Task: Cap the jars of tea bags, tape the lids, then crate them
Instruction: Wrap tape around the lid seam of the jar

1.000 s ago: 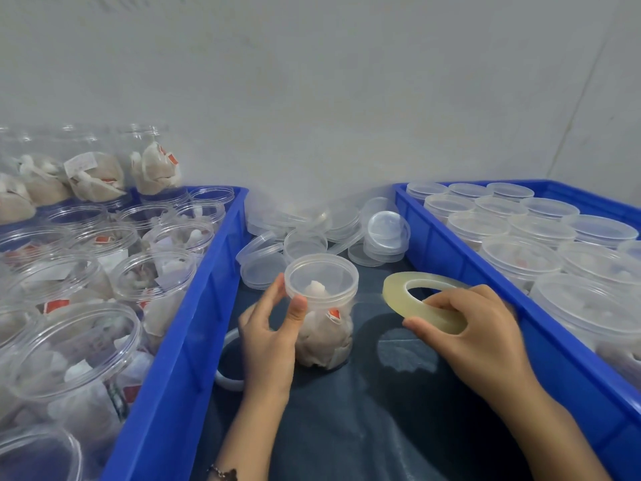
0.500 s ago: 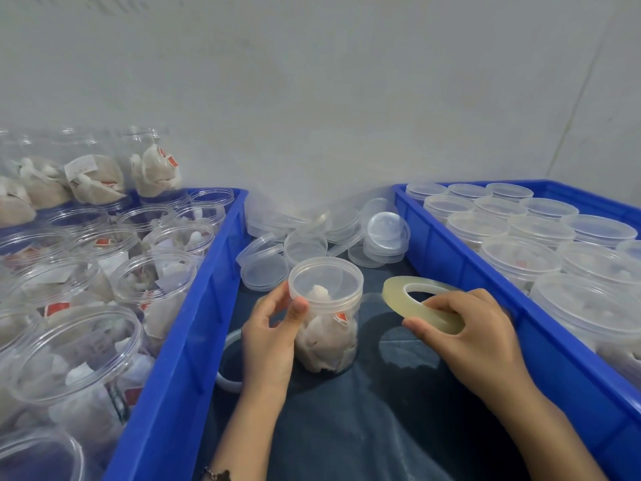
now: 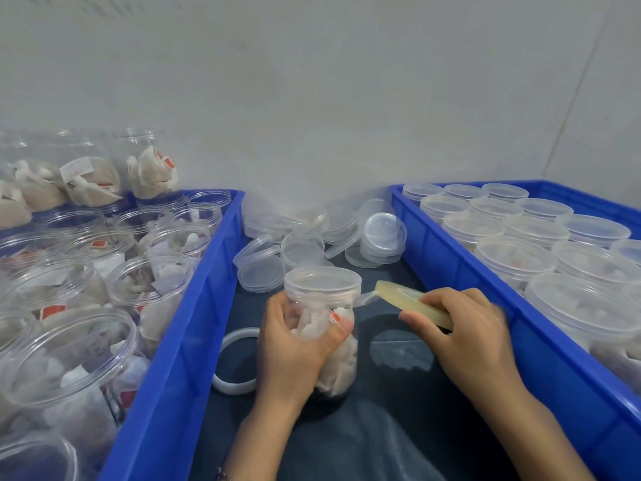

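clear plastic jar [image 3: 326, 328] with tea bags inside stands upright on the dark cloth surface [image 3: 399, 428], between 2 blue crates. its lid [image 3: 322, 281] is seated on the mouth.

left hand [image 3: 295, 348]: wrapped around the jar body from the near-left side, fingers curled behind it, thumb pressed across the front wall. grip closed on the jar.

right hand [image 3: 468, 338]: closed on a yellowish roll of tape [image 3: 412, 303], thumb under the roll, fingers over its top. the roll is tilted and sits just right of the jar. a short clear strip of tape [image 3: 366, 299] runs from the roll to the jar at the lower edge of the lid; the strip touches the jar on its right side.

white ring [image 3: 239, 359] lies flat on the cloth just left of the left hand, partly hidden behind the wrist.

loose clear lids [image 3: 312, 241] are piled on the cloth at the far side of the jar, against the wall [image 3: 312, 98]; some lie flat, some lean on edge.

left blue crate [image 3: 180, 341] holds uncapped jars [image 3: 152, 289] of tea bags, mouths up. a second tier of filled jars [image 3: 90, 182] stands at its far end.

right blue crate [image 3: 485, 289] holds capped jars [image 3: 513, 258] in close rows, lids touching or nearly touching. whether those lids carry tape cannot be told.
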Available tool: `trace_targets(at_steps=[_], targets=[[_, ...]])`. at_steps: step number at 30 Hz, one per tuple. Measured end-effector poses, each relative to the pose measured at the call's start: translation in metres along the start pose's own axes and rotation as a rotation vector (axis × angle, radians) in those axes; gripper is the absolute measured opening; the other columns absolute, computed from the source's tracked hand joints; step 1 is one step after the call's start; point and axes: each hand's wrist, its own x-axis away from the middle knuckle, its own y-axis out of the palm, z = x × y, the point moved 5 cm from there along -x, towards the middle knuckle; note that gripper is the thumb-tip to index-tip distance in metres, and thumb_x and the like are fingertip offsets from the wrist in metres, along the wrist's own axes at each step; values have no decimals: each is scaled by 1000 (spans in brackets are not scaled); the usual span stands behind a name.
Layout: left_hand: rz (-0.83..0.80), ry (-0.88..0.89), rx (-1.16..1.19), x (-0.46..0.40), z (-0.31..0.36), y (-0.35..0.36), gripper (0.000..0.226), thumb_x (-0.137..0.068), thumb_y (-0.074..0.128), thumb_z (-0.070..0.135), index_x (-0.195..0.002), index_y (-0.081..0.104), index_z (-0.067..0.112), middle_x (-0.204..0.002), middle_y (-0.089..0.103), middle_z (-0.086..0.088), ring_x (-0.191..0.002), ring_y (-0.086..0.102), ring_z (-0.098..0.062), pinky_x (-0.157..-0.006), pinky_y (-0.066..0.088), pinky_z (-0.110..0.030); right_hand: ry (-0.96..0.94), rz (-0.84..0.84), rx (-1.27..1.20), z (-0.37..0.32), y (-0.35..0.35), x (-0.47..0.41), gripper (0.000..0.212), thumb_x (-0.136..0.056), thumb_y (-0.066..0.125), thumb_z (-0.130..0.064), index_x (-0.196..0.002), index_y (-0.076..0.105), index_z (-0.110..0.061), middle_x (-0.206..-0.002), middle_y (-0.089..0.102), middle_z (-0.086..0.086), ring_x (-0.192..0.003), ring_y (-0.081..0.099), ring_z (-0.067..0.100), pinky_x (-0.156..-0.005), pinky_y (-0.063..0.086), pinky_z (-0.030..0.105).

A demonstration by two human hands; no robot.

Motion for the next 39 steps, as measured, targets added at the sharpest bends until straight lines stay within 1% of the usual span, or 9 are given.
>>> trace_targets(at_steps=[4, 8, 11, 17, 23, 25, 28, 34, 39], targets=[[42, -36, -39, -2, 6, -3, 74, -36, 73, 62, -97, 54, 26, -92, 63, 4, -77, 62, 0, -71, 47, -21, -29, 66, 35, -2, -6, 0, 53, -75, 41, -65, -85, 65, -20, -77, 54, -17, -79, 42, 8, -74, 18, 24], [220, -25, -270, -5, 15, -16, 90, -39, 73, 67, -112, 50, 19, -101, 57, 3, -91, 58, -15, -80, 49, -35, -41, 141, 21, -3, -13, 2, 47, -79, 52, -60, -85, 67, -16, -78, 61, -11, -77, 44, 10, -74, 21, 24], [302, -11, -315, -5, 20, -23, 85, -46, 80, 65, -112, 46, 22, -105, 56, 2, -92, 56, -17, -77, 45, -33, -44, 157, 16, -9, -13, 2, 46, -81, 53, -59, -87, 66, -16, -81, 61, -11, -79, 45, 11, -74, 19, 24], [322, -4, -350, -3, 25, -25, 80, -44, 77, 67, -103, 37, 30, -110, 46, 9, -95, 52, -16, -78, 42, -32, -47, 152, 42, -13, -13, 3, 40, -81, 53, -50, -87, 67, -13, -81, 66, -4, -77, 54, 20, -73, 20, 24], [196, -89, -219, -6, 17, -18, 73, -52, 86, 46, -110, 49, 21, -114, 57, 3, -100, 58, -16, -88, 47, -34, -69, 108, 133, -14, -7, 3, 46, -86, 47, -52, -88, 67, -10, -78, 66, -1, -75, 59, 28, -73, 24, 32], [174, -126, -181, -6, 15, -17, 76, -51, 86, 47, -112, 51, 18, -113, 59, 2, -100, 59, -16, -88, 47, -34, -60, 57, 132, -11, -2, 4, 49, -86, 39, -52, -91, 66, -12, -81, 66, -3, -79, 58, 26, -74, 24, 33], [93, -198, -77, -5, 16, -14, 80, -43, 87, 54, -106, 57, 16, -102, 63, 3, -91, 62, -12, -81, 49, -32, -57, 19, 145, -10, 3, 3, 56, -85, 28, -56, -94, 65, -15, -84, 65, -5, -83, 56, 23, -76, 23, 32], [-105, -298, 155, 3, 18, -2, 72, -42, 89, 40, -101, 61, 9, -83, 71, -3, -68, 68, -9, -56, 50, -18, -61, 22, 150, -9, 6, 3, 54, -87, 27, -54, -93, 65, -16, -80, 64, -7, -78, 55, 21, -74, 22, 31], [-253, -320, 299, 6, 20, 6, 71, -46, 77, 47, -101, 63, 3, -86, 71, -12, -79, 67, -25, -72, 55, -40, -77, 42, 109, -11, 6, 3, 49, -88, 30, -51, -91, 65, -16, -73, 57, -11, -71, 55, 20, -73, 24, 32]])
